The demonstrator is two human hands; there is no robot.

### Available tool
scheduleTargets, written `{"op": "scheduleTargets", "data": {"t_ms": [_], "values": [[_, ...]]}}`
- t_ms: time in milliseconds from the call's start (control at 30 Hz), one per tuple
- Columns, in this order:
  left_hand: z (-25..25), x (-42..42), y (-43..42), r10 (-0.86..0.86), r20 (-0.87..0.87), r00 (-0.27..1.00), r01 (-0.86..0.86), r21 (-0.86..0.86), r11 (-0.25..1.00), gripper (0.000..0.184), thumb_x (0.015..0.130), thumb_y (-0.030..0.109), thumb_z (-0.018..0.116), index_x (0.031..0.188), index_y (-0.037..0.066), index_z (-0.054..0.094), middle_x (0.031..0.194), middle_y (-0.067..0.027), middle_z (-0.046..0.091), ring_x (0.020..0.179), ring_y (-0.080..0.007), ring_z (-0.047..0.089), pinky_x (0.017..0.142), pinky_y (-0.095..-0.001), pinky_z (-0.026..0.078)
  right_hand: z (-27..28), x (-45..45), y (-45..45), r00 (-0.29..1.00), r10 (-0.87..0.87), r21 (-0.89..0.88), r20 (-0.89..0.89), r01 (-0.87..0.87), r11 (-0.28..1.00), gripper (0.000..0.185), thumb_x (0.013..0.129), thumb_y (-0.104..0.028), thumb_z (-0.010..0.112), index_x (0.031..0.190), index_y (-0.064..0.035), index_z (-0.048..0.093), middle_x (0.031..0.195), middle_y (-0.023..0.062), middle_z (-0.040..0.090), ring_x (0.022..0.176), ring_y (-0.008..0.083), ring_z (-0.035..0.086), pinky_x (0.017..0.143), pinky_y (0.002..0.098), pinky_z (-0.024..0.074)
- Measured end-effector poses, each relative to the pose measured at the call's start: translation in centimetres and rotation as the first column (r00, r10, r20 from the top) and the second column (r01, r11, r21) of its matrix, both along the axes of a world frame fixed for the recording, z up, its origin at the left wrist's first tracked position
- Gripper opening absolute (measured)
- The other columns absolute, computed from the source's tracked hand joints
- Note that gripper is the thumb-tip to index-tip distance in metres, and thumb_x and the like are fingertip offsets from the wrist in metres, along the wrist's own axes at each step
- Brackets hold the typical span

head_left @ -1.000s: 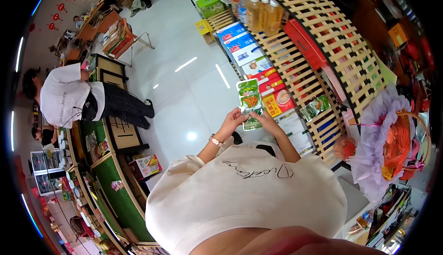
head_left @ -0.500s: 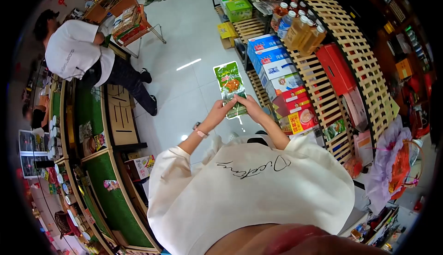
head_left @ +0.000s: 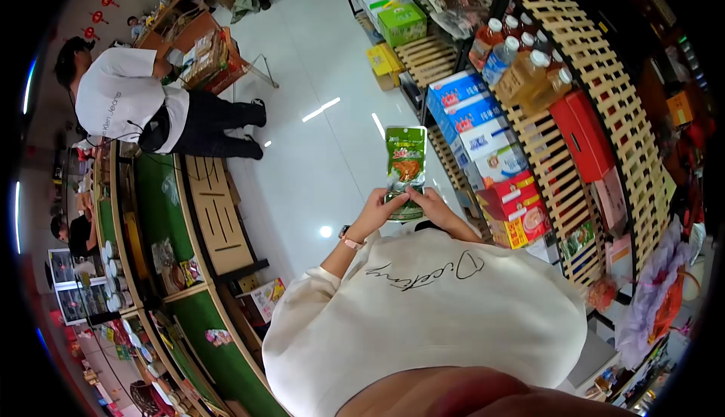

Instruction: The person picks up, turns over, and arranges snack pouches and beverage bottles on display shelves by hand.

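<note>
Green packet [head_left: 406,162] in both hands [head_left: 405,203], apparently pinched at its lower end.

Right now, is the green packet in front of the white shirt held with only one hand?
No, the left hand and the right hand both hold the green packet near its lower end.

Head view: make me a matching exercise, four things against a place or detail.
1. Green foil pouch
2. Clear plastic bottles
3. Bright red box
4. Wearer's white sweatshirt

A. Black script across it
B. Beside the bottles
C. Between left hand and right hand
D. Topped with white caps

Pairs: 1-C, 2-D, 3-B, 4-A
</note>
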State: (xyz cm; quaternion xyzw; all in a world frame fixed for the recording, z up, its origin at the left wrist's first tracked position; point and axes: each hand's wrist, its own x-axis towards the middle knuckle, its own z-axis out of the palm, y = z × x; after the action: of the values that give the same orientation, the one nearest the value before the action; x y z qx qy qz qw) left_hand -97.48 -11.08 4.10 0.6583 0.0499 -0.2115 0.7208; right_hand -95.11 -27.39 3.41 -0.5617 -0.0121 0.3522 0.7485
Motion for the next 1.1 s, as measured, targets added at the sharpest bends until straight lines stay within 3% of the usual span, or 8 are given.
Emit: {"op": "scheduleTargets", "data": {"t_ms": [233, 333, 467, 600, 700, 733, 900, 1100], "values": [[3.0, 13.0, 4.4, 0.143, 0.091, 0.986, -0.138, -0.059, 0.989, 0.019, 0.080, 0.016, 0.058, 0.072, -0.001, 0.060, 0.063, 0.0042, 0.054, 0.056, -0.0013, 0.044, 0.048, -0.0180, 0.035, 0.1, 14.1, 5.0, 0.975, 0.113, -0.084, 0.192, -0.099, 0.992, 0.043, 0.084, -0.040, 0.049, 0.080, 0.0023, 0.057, 0.072, 0.0037, 0.056, 0.065, 0.0060, 0.051, 0.055, 0.0206, 0.0405], [3.2, 17.0, 5.0, 0.115, 0.125, 0.985, -0.107, -0.067, 0.992, 0.019, 0.080, 0.016, 0.058, 0.071, 0.000, 0.060, 0.064, 0.0040, 0.055, 0.057, -0.0018, 0.045, 0.050, -0.0179, 0.036, 5.3, 17.6, 5.0, 0.983, 0.052, -0.072, 0.177, -0.040, 0.997, 0.043, 0.083, -0.040, 0.051, 0.083, 0.0028, 0.056, 0.075, 0.0049, 0.056, 0.067, 0.0062, 0.050, 0.055, 0.0203, 0.0399], [2.6, 19.8, 5.3, 0.236, 0.044, 0.971, -0.229, -0.117, 0.966, 0.016, 0.081, 0.014, 0.057, 0.076, 0.000, 0.060, 0.067, 0.0032, 0.056, 0.063, -0.0021, 0.047, 0.055, -0.0189, 0.039, 4.1, 21.0, 6.4, 0.992, -0.013, 0.017, 0.124, 0.011, 1.000, 0.038, 0.085, -0.035, 0.049, 0.081, 0.0017, 0.060, 0.071, 0.0019, 0.058, 0.067, 0.0054, 0.052, 0.059, 0.0202, 0.0406], [1.8, 22.9, 6.1, 0.173, -0.063, 0.983, -0.182, -0.171, 0.968, 0.017, 0.081, 0.015, 0.057, 0.089, 0.001, 0.051, 0.077, -0.0008, 0.054, 0.070, -0.0048, 0.049, 0.059, -0.0191, 0.041, 2.9, 24.0, 7.0, 0.994, 0.009, -0.017, 0.105, -0.007, 1.000, 0.037, 0.085, -0.034, 0.049, 0.080, 0.0011, 0.060, 0.069, 0.0018, 0.058, 0.064, 0.0056, 0.052, 0.057, 0.0207, 0.0409], [1.6, 26.2, 6.8, 0.118, 0.040, 0.992, -0.115, -0.083, 0.990, 0.018, 0.083, 0.016, 0.054, 0.082, -0.001, 0.060, 0.068, 0.0039, 0.055, 0.060, -0.0028, 0.047, 0.053, -0.0188, 0.039, 2.4, 26.7, 8.4, 0.987, -0.148, -0.091, 0.058, 0.153, 0.984, 0.037, 0.085, -0.034, 0.049, 0.082, 0.0014, 0.060, 0.071, 0.0024, 0.058, 0.065, 0.0059, 0.052, 0.057, 0.0215, 0.0413], [1.5, 27.4, 7.8, 0.051, 0.050, 0.997, -0.056, 0.098, 0.994, 0.020, 0.083, 0.019, 0.054, 0.082, -0.001, 0.060, 0.065, 0.0053, 0.052, 0.057, -0.0019, 0.043, 0.049, -0.0186, 0.035, 3.3, 27.9, 8.4, 0.996, -0.081, -0.091, 0.032, 0.084, 0.992, 0.037, 0.085, -0.034, 0.050, 0.083, 0.0010, 0.059, 0.073, 0.0029, 0.058, 0.066, 0.0067, 0.052, 0.059, 0.0223, 0.0416], [-0.1, 34.6, 12.3, 0.059, 0.040, 0.997, -0.059, -0.011, 0.998, 0.023, 0.083, 0.024, 0.056, 0.078, 0.001, 0.058, 0.059, 0.0072, 0.044, 0.052, -0.0012, 0.034, 0.044, -0.0195, 0.026, -0.2, 34.1, 13.2, 0.985, -0.141, -0.032, 0.101, 0.145, 0.989, 0.035, 0.086, -0.033, 0.049, 0.086, 0.0004, 0.058, 0.075, 0.0023, 0.058, 0.068, 0.0064, 0.051, 0.061, 0.0219, 0.0413], [1.1, 44.0, 21.5, -0.007, 0.148, 0.989, 0.013, -0.044, 0.999, 0.024, 0.085, 0.023, 0.053, 0.078, 0.001, 0.059, 0.065, 0.0051, 0.051, 0.057, -0.0021, 0.041, 0.048, -0.0192, 0.032, 1.9, 43.2, 22.1, 0.992, -0.124, 0.012, 0.009, 0.124, 0.992, 0.036, 0.085, -0.033, 0.051, 0.088, 0.0021, 0.056, 0.077, 0.0032, 0.058, 0.069, 0.0080, 0.053, 0.063, 0.0226, 0.0425]]}}
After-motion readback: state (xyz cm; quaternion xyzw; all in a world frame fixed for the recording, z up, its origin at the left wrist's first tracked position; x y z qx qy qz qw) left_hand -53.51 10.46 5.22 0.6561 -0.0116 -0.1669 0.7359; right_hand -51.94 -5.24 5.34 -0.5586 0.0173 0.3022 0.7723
